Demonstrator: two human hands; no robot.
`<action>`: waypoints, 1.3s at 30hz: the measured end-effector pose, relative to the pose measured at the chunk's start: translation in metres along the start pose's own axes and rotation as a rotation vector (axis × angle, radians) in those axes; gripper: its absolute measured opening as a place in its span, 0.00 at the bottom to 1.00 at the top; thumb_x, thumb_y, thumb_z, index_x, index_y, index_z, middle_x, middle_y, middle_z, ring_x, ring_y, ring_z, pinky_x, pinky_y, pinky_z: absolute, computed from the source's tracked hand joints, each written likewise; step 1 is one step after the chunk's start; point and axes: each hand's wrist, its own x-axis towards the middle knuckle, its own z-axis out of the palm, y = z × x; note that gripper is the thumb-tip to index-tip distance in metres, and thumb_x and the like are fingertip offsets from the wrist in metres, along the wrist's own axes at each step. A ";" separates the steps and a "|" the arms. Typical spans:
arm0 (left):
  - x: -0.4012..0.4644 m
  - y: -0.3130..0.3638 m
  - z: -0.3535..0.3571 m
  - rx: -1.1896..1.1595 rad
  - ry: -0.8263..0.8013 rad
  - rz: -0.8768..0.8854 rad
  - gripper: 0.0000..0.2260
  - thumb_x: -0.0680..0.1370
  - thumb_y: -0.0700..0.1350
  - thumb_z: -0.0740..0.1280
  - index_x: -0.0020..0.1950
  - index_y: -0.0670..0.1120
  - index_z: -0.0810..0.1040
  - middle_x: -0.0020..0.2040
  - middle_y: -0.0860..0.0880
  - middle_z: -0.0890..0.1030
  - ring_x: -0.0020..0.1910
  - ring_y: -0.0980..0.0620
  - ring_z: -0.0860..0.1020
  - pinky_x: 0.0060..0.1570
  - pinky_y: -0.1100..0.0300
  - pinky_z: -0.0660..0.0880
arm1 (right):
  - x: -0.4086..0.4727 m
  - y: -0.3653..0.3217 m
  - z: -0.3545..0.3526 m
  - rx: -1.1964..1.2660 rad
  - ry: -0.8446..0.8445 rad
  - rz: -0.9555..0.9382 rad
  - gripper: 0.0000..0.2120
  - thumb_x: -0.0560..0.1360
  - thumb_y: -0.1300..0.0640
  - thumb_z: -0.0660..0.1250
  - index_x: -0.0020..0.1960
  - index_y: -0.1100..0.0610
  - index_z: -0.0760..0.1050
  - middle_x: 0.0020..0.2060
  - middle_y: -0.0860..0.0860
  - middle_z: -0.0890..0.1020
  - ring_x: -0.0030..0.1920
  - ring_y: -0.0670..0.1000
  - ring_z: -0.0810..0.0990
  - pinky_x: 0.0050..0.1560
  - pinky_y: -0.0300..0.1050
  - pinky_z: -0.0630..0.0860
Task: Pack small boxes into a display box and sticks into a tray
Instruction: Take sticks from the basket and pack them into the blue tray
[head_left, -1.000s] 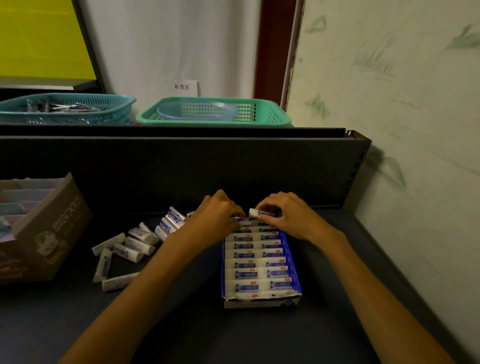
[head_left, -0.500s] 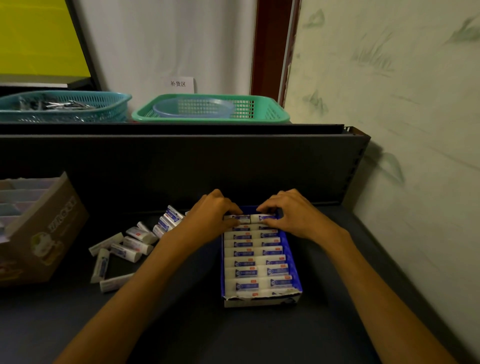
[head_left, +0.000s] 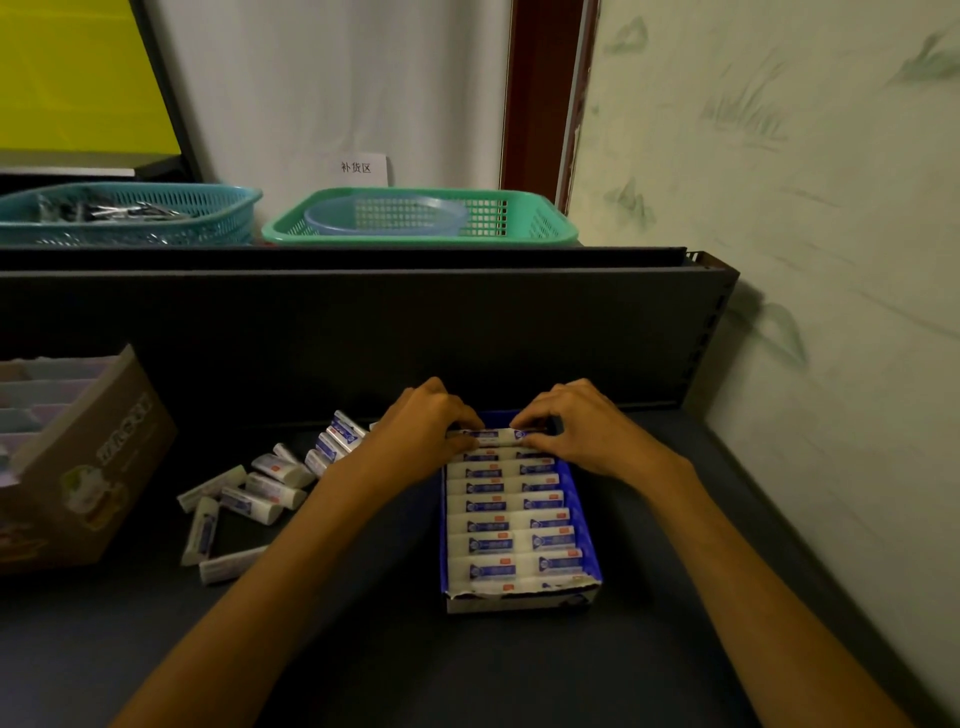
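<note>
From the head camera, the left hand and right hand curl their fingers round one small box, probably pinching its two ends. It lies sideways, left to right, at the far end of the blue display box. Loose boxes lie left of it.

White wall sign: 补货区; print on small boxes probably too blurred to read
</note>
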 end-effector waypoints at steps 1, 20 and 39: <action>0.000 0.001 -0.001 0.002 0.005 0.008 0.14 0.78 0.50 0.64 0.63 0.53 0.74 0.60 0.52 0.71 0.59 0.55 0.67 0.57 0.60 0.67 | 0.000 0.000 0.000 0.009 0.005 0.004 0.13 0.76 0.50 0.67 0.60 0.47 0.77 0.55 0.43 0.79 0.53 0.40 0.70 0.66 0.47 0.63; -0.090 -0.051 -0.055 0.147 0.072 -0.240 0.24 0.75 0.55 0.66 0.69 0.52 0.67 0.65 0.49 0.71 0.64 0.50 0.68 0.61 0.55 0.67 | 0.019 -0.088 -0.001 0.039 0.056 -0.053 0.22 0.75 0.48 0.67 0.68 0.48 0.69 0.62 0.47 0.74 0.63 0.48 0.72 0.64 0.50 0.70; -0.199 -0.112 -0.080 0.072 -0.015 -0.347 0.18 0.74 0.52 0.68 0.63 0.54 0.72 0.61 0.52 0.73 0.59 0.53 0.72 0.56 0.59 0.71 | 0.037 -0.199 0.041 0.068 -0.048 -0.225 0.20 0.76 0.50 0.67 0.66 0.49 0.72 0.63 0.50 0.75 0.63 0.50 0.73 0.63 0.48 0.71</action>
